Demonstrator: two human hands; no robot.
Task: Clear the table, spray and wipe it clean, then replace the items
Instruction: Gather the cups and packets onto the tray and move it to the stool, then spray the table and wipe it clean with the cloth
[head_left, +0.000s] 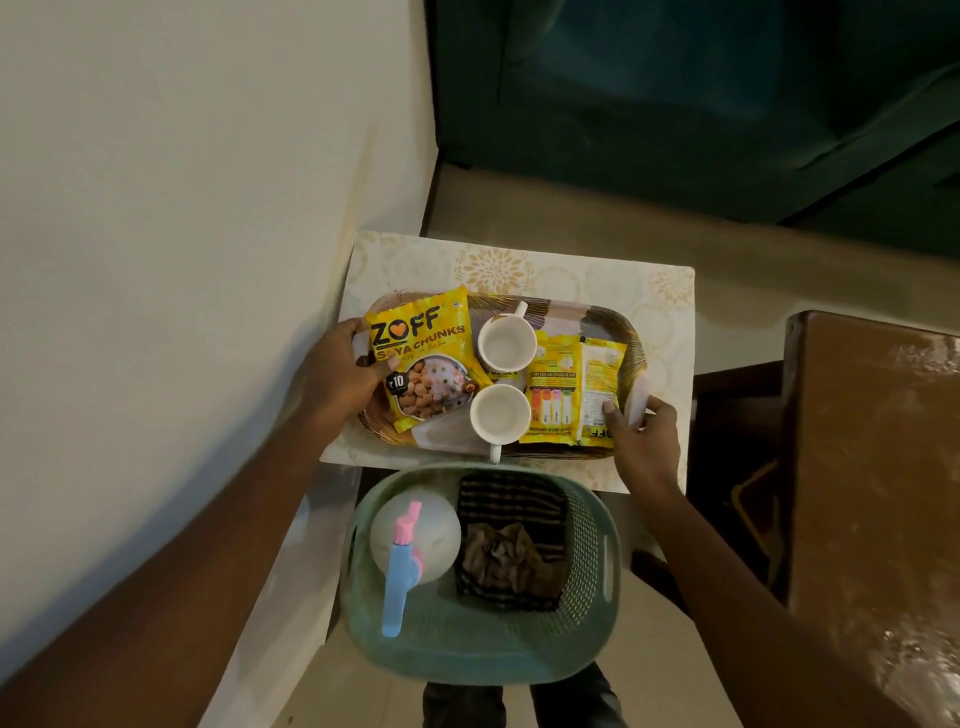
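Looking down, my table is a small one with a white top printed in pale gold rosettes. Its 9 o'clock edge sits against a plain white wall. The tray lies on it, filling most of the top.

My left hand grips the tray's 9 o'clock end, thumb on the yellow packet. My right hand grips the 3 o'clock end, fingers curled round the rim and thumb on the sachets.

Mid-tray stand the far cup and the near cup, both white and upright.

At 6 o'clock, just below the table, a green basket holds a spray bottle and a dark striped cloth.

Beige floor runs beyond the table to a dark teal sofa at 12 to 1 o'clock. At 3 o'clock is a glossy brown wooden cabinet.
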